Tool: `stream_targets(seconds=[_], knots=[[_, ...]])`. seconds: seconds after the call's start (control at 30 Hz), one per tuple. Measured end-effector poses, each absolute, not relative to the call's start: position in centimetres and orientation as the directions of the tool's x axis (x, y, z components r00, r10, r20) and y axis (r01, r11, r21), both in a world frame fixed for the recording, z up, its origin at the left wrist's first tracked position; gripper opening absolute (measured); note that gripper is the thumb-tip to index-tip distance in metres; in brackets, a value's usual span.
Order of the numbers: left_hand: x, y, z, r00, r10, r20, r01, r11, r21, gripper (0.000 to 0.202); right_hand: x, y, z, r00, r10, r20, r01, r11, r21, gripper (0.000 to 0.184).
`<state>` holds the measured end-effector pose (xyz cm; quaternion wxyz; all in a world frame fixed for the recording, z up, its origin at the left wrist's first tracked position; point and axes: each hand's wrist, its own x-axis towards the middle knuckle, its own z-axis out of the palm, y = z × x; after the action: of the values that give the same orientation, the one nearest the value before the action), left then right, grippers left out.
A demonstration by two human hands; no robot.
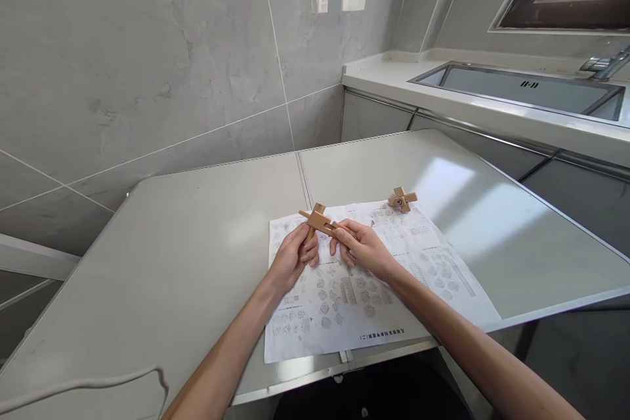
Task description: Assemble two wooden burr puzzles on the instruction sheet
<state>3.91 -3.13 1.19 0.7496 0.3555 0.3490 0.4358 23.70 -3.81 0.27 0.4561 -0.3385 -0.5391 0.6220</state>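
Note:
Over a printed paper sheet [315, 341], both hands hold a wooden interlocking puzzle [319, 218] made of crossed sticks. My left hand [295, 252] is closed around its lower left part. With thumb and fingers, my right hand [361, 246] grips the stick end on the right side, where a notch shows in the wood. The fingers hide part of the pieces, so I cannot tell how they all join. A second wooden puzzle [402, 199], cross-shaped with a dark mark on it, rests at the sheet's upper right corner.
The sheet carries small diagrams and lies upside down to me on a pale folding table [197, 262] with a seam down its middle. A grey tiled wall [147, 65] stands behind. A counter with a sink [492, 88] and faucet [605, 65] is at the right.

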Motion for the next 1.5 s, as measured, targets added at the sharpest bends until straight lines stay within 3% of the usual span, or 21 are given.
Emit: stream_targets(seconds=[0.2, 0.4, 0.73, 1.07, 1.3, 1.5], knots=[[3.9, -3.1, 1.3, 0.402, 0.889, -0.219, -0.413, 0.39, 0.823, 0.036, 23.7, -3.8, 0.2, -0.334, 0.94, 0.069, -0.207, -0.002, -0.978, 0.034], [3.8, -3.0, 1.5, 0.458, 0.86, -0.227, -0.44, 0.441, 0.783, 0.039, 23.6, -3.9, 0.5, -0.426, 0.901, 0.083, -0.253, -0.031, -0.967, 0.033], [4.2, -3.7, 1.7, 0.598, 0.779, -0.189, -0.205, 0.377, 0.903, 0.037, 23.7, -3.7, 0.1, -0.383, 0.923, 0.026, -0.197, -0.054, -0.979, 0.036], [3.0, -3.8, 1.6, 0.772, 0.622, -0.133, -0.232, 0.469, 0.852, 0.036, 24.5, -3.3, -0.2, -0.531, 0.847, -0.039, -0.323, -0.244, -0.914, 0.038], [2.8, -3.7, 1.6, 0.738, 0.649, -0.184, -0.226, 0.495, 0.839, 0.04, 24.6, -3.3, 0.2, -0.6, 0.798, -0.054, -0.333, -0.311, -0.89, 0.034], [3.5, -3.5, 1.6, 0.603, 0.773, -0.196, -0.241, 0.411, 0.879, 0.052, 24.5, -3.2, 0.5, -0.564, 0.82, -0.097, -0.393, -0.37, -0.842, 0.037]])
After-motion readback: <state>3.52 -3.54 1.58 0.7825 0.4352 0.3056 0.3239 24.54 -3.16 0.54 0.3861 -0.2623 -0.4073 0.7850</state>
